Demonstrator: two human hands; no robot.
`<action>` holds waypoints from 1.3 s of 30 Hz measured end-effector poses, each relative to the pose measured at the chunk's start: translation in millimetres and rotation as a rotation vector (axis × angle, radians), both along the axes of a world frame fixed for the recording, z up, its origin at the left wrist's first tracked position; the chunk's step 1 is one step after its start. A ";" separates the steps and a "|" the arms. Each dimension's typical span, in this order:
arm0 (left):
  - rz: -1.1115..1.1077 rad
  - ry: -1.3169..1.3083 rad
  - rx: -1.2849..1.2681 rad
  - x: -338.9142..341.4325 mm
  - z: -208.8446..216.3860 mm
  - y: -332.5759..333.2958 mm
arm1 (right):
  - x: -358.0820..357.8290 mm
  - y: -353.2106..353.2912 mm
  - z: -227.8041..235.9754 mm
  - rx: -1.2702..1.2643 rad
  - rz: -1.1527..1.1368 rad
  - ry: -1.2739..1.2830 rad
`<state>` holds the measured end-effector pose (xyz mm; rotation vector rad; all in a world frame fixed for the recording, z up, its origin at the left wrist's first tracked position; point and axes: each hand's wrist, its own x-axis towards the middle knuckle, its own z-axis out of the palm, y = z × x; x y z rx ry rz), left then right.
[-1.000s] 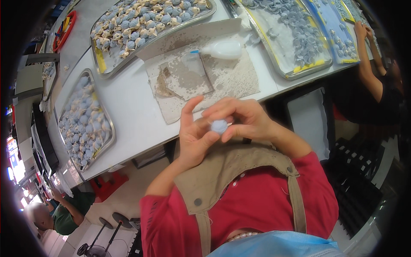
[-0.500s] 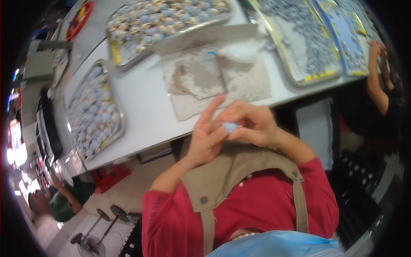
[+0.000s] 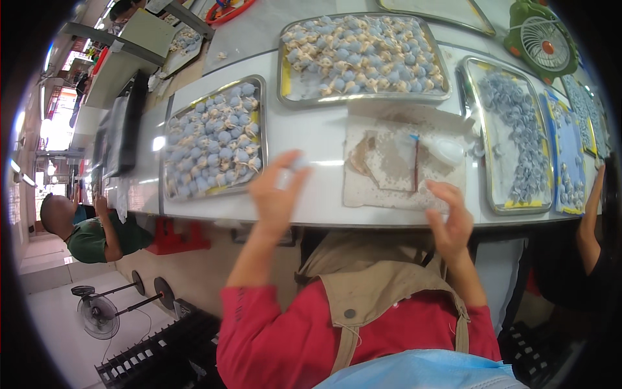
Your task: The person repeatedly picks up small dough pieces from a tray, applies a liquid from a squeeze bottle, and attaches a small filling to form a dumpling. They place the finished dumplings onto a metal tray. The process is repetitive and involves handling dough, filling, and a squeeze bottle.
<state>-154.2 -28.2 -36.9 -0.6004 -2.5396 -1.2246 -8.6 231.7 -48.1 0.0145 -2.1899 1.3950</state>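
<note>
My left hand (image 3: 278, 191) is raised near the right edge of the left metal tray (image 3: 264, 139). Between its thumb and fingers it pinches a small blue-grey rounded piece (image 3: 299, 163), blurred and partly covered. Many small blue-and-cream figure pieces (image 3: 214, 139) fill that tray. Over the front edge of a stained white sheet (image 3: 389, 200), my right hand (image 3: 451, 220) hovers with fingers apart and nothing in it. On the sheet lie a thin dark stick with a blue tip (image 3: 416, 162) and a small white dish (image 3: 447, 152).
A larger metal tray (image 3: 363, 98) of similar pieces stands at the back. To the right, another metal tray (image 3: 486, 194) holds blue-grey shell-like parts, beside a blue tray (image 3: 562, 149). A green fan (image 3: 543, 42) stands far right. Co-workers' arms (image 3: 589, 220) show at right and a person (image 3: 97, 236) at left.
My hands, together over the piece before, have parted. The left has moved left toward the left tray with the piece; the right has moved right and opened. The view has shifted.
</note>
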 end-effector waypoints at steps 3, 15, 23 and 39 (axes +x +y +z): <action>0.304 0.183 -0.233 -50.6 19.5 -50.0 | 9.0 18.1 -15.2 0.126 -0.154 0.002; 0.296 -0.005 -0.525 -258.1 47.0 -88.1 | -0.4 13.6 -28.7 0.200 -0.286 -0.095; 0.378 0.041 -0.621 -407.3 -27.1 -80.8 | -6.4 9.2 -28.0 0.269 -0.375 -0.156; -0.246 -0.346 0.399 -263.5 38.1 -22.0 | -6.7 14.8 -28.3 0.298 -0.327 -0.149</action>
